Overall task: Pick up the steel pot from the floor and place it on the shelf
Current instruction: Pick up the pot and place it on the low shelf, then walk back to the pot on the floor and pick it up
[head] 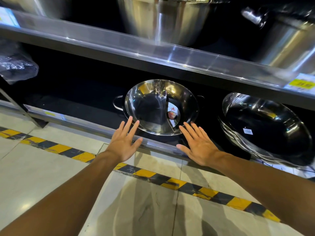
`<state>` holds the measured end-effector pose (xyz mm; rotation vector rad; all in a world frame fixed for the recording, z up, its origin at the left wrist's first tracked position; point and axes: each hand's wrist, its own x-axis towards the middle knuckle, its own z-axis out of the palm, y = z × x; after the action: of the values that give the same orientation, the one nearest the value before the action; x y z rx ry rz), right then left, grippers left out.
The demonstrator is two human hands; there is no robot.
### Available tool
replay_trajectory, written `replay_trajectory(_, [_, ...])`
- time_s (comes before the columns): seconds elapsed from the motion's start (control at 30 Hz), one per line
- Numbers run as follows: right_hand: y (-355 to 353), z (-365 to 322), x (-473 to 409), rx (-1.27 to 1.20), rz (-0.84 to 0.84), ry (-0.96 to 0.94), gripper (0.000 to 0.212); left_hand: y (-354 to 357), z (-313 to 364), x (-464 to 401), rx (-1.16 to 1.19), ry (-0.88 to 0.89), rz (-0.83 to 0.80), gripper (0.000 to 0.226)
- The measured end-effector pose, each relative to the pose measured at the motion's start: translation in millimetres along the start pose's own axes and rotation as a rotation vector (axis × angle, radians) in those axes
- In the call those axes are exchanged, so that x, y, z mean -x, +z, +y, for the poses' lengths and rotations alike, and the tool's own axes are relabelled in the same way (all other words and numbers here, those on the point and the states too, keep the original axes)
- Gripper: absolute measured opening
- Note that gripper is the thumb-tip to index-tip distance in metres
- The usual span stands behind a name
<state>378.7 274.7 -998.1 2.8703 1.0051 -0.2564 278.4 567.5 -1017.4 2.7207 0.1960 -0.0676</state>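
Note:
A shiny steel pot (153, 106) with a curved divider, two side handles and a label inside rests on the dark bottom shelf (85, 119), leaning slightly toward me. My left hand (123, 143) is spread flat just in front of the pot's near-left rim, fingertips almost at it. My right hand (198, 147) is spread the same way at the near-right rim. Neither hand grips anything.
A stack of wide steel woks (265, 130) lies to the right on the same shelf. Above runs a steel shelf edge (153, 57) carrying big pots (167, 23). A plastic-wrapped item (15, 65) sits at far left. Yellow-black tape (170, 182) crosses the tiled floor.

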Motion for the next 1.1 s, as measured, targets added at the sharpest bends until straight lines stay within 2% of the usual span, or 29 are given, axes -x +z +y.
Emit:
replay_trajectory(0.17, [-6, -3, -5, -0.054, -0.017, 0.058, 0.078, -7, 9, -8, 0.105, -0.035, -0.067, 0.068])
replay_trajectory(0.27, [-18, -13, -9, -0.154, 0.082, 0.079, 0.074, -18, 11, -3, 0.089, -0.011, -0.018, 0.067])
replay_trajectory(0.4, [-57, -47, -22, -0.227, 0.226, -0.186, 0.062, -55, 4, 39, 0.061, -0.004, 0.146, 0.065])
replay_trajectory(0.53, [-105, -124, -13, -0.258, 0.091, -0.368, 0.059, -116, -22, 136, -0.057, -0.146, 0.058, 0.064])
replay_trajectory(0.67, [-198, -220, 23, -0.333, -0.026, -0.57, 0.049, -224, -35, 267, -0.126, -0.412, -0.048, 0.064])
replay_trajectory(0.8, [-344, -321, 59, -0.312, -0.134, -0.716, 0.051, -382, -24, 386, -0.165, -0.669, -0.105, 0.07])
replay_trajectory(0.93, [-498, -410, 99, -0.266, -0.202, -0.78, 0.056, -542, 9, 495, -0.114, -0.874, -0.056, 0.07])
replay_trajectory(1.1, [-649, -503, 144, -0.22, -0.218, -0.842, 0.056, -699, 37, 598, -0.059, -1.029, 0.073, 0.07])
